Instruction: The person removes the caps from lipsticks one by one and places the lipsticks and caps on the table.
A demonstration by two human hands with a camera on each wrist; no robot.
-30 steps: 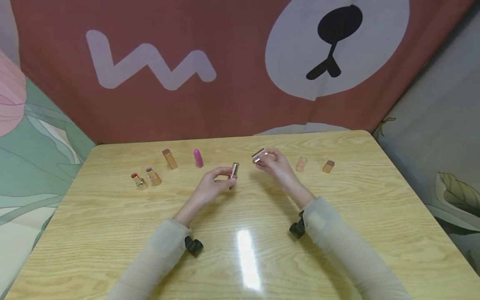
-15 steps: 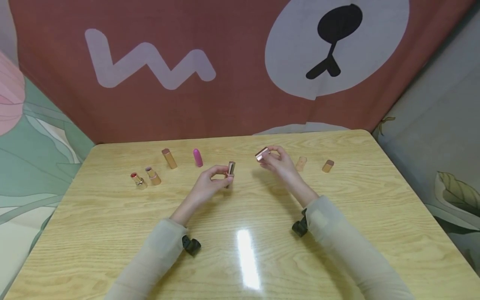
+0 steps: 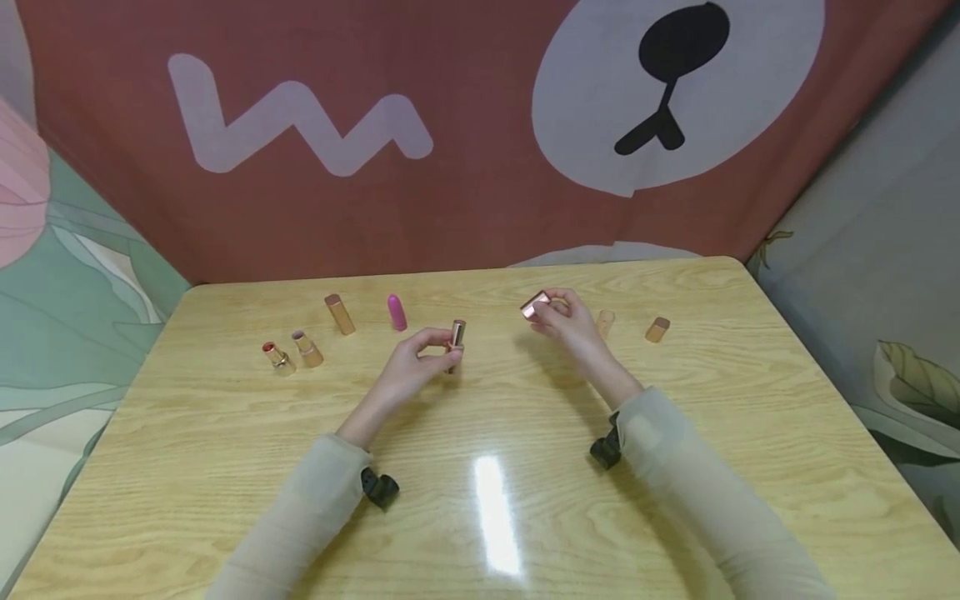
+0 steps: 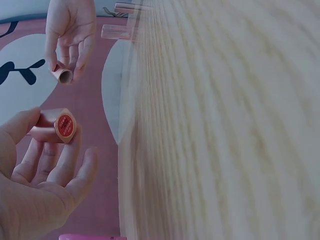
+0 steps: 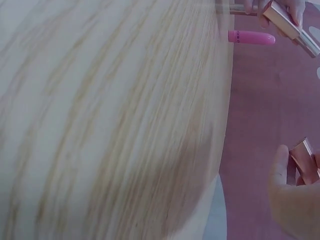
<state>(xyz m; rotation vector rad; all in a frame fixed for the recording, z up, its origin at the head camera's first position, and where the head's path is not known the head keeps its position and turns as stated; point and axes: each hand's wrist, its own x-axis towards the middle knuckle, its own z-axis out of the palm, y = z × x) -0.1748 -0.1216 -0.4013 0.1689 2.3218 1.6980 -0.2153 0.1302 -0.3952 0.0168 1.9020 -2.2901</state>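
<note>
My left hand point(image 3: 408, 367) pinches an uncapped lipstick tube point(image 3: 457, 335) between thumb and fingers, above the middle of the table. In the left wrist view the red round label on the base of this lipstick point(image 4: 65, 125) faces the camera; the right wrist view shows its slim metallic upper part point(image 5: 306, 42). Farther right, my right hand point(image 3: 573, 329) grips a shiny rose-gold lipstick cap point(image 3: 535, 306), held tilted in the air. The cap's hollow end point(image 4: 65, 76) shows in the left wrist view. A gap separates the cap from the lipstick.
On the table point(image 3: 420, 517) at left stand a red-tipped lipstick point(image 3: 278, 358), another open lipstick point(image 3: 307, 349) and a gold tube point(image 3: 340, 314). A pink bullet-shaped tube point(image 3: 397, 312) stands behind my left hand. At right are a clear cap point(image 3: 606, 322) and a small gold cap point(image 3: 657, 330).
My right hand has moved right and slightly back with the cap. My left hand has shifted a little left with the lipstick, so the two are farther apart.
</note>
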